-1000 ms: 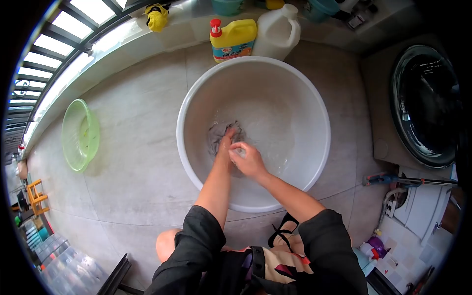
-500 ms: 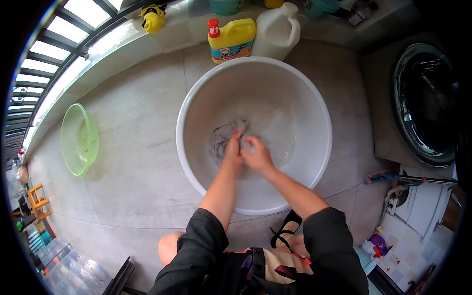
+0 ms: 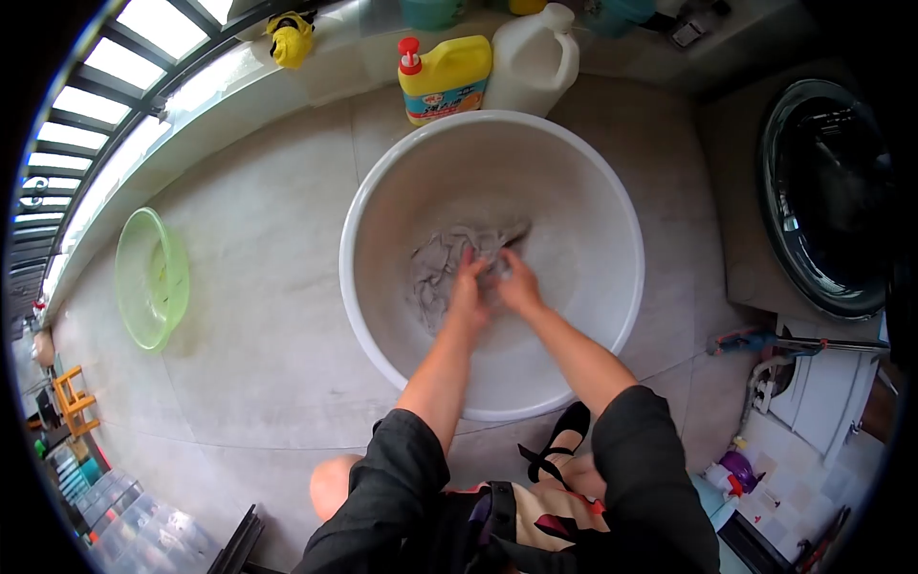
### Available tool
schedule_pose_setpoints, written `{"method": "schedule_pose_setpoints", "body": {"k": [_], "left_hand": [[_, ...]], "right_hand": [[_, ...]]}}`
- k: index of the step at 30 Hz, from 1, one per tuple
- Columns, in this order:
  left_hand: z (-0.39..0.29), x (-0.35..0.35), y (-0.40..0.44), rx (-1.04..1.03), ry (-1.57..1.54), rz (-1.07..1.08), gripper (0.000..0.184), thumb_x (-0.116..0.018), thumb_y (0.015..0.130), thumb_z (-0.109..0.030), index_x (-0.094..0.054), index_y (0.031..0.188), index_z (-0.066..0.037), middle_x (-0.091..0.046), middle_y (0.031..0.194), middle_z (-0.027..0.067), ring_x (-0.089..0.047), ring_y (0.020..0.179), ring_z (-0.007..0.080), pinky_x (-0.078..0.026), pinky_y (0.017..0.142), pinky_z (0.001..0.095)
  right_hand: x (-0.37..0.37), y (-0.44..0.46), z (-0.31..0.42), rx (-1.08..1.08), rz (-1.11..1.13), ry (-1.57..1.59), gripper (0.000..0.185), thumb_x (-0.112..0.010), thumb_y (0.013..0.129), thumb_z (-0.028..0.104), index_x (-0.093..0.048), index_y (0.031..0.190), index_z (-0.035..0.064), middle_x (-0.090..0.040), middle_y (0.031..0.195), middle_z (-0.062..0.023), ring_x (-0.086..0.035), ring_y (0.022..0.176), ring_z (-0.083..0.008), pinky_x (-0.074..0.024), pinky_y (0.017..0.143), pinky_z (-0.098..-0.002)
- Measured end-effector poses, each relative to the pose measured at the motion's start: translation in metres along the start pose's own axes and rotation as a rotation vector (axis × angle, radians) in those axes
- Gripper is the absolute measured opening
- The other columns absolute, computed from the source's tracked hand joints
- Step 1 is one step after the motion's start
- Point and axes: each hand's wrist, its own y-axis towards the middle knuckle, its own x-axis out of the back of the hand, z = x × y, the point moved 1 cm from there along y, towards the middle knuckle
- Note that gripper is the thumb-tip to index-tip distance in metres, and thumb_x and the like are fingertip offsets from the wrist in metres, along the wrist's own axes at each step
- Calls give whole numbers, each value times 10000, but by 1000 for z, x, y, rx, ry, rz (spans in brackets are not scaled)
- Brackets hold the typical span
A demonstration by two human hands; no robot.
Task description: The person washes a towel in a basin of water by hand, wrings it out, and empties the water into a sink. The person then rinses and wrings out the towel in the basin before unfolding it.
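A crumpled wet grey cloth [image 3: 442,260] lies spread in the bottom of the large white basin [image 3: 350,277], with a darker end reaching toward the right. My left hand [image 3: 468,290] is closed on the cloth's lower middle part. Close beside it, my right hand [image 3: 517,286] grips the cloth near its right end, fingers curled inward. Both hands are slightly blurred, and some fingertips are hidden in the folds.
Behind the basin stand a yellow pump bottle [image 3: 446,80] and a white jug [image 3: 532,63]. A green plastic basin [image 3: 153,279] rests on the floor at left. At right is a front-loading machine with a round dark door [image 3: 828,199].
The cloth has opened out from a tighter bunch and now extends farther right. My right hand has moved up and right onto it; my left hand shifted slightly right.
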Motion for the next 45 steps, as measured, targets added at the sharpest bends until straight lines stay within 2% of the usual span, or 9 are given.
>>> {"method": "schedule_pose_setpoints", "body": {"k": [6,14,22,28,31,35,38,41,45], "left_hand": [[41,65,66,29,-193,244,393,-494,800,-153,-407,1181,-105,-564,940,86,-561,770,209,-469,719,346],[-2,5,-3,92,93,12,650,-515,804,-193,-196,1368,-140,-514,1078,46,-443,1062,202,-314,932,461],[-2,25,23,119,-45,149,524,-533,794,-200,-349,1280,-139,-475,1165,55,-471,1019,205,-379,866,373],[16,20,19,-87,-28,100,467,-495,815,-131,-360,1262,-143,-488,1143,60,-446,1077,209,-378,878,448],[-1,-2,-5,85,70,-12,572,-506,807,-160,-285,1334,-155,-391,1283,77,-400,1134,215,-348,912,355],[5,17,28,-25,30,122,611,-529,795,-256,-263,1344,-225,-406,1279,92,-403,1146,248,-347,921,442],[-4,27,27,-14,-89,150,567,-498,803,-161,-292,1331,-154,-413,1259,73,-422,1110,231,-363,899,355],[34,32,38,47,-80,3,462,-445,803,-57,-380,1258,-96,-536,977,47,-477,950,166,-417,768,323],[14,15,11,-79,116,149,439,-475,802,-94,-409,1236,-74,-563,947,38,-541,843,166,-420,792,414]], "right_hand": [[3,-20,66,2,138,-56,224,-531,773,209,-586,933,62,-585,897,-212,-544,855,-387,-443,719,-430],[10,47,-42,-20,-415,-259,281,-606,697,171,-576,964,89,-587,905,-170,-536,886,-359,-423,743,-431],[9,-36,89,-64,208,8,221,-571,765,273,-606,887,92,-600,867,-167,-578,829,-321,-448,715,-363],[30,58,-4,185,-420,-486,222,-551,786,287,-606,803,72,-594,796,-147,-551,781,-335,-420,676,-438],[16,45,-31,17,-420,-146,217,-604,748,234,-579,888,70,-597,832,-114,-558,812,-294,-428,701,-399],[11,-24,48,15,126,134,279,-641,702,185,-555,945,80,-603,900,-113,-572,869,-249,-434,767,-336],[16,-51,88,221,119,135,226,-604,739,225,-574,900,69,-599,862,-165,-571,854,-324,-444,744,-358],[3,21,40,-52,-23,-134,310,-526,789,349,-586,798,45,-588,772,-200,-552,746,-376,-438,672,-416],[17,71,-43,120,-183,-329,319,-544,778,357,-571,786,39,-591,760,-182,-552,728,-371,-425,634,-428]]}}
